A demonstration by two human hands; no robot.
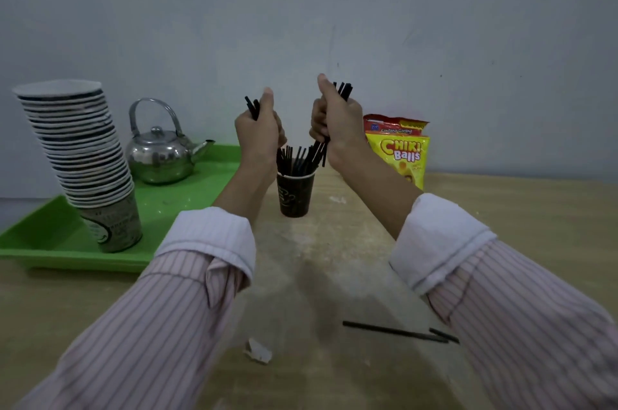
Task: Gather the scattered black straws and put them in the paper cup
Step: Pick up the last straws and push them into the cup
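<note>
A dark paper cup (295, 196) stands upright on the wooden table, with several black straws (294, 160) sticking out of its top. My left hand (259, 132) is raised just above and left of the cup, closed around a few black straws whose tips (252, 106) poke out above the fist. My right hand (337, 120) is raised above and right of the cup, gripping a bundle of black straws (344, 90) that reaches down toward the rim. Two black straws (394, 331) lie flat on the table near my right sleeve.
A green tray (43, 242) at left holds a tall leaning stack of paper cups (80, 155) and a metal kettle (160, 155). A yellow snack bag (399, 148) leans on the wall behind the cup. A scrap of paper (258, 350) lies near the front.
</note>
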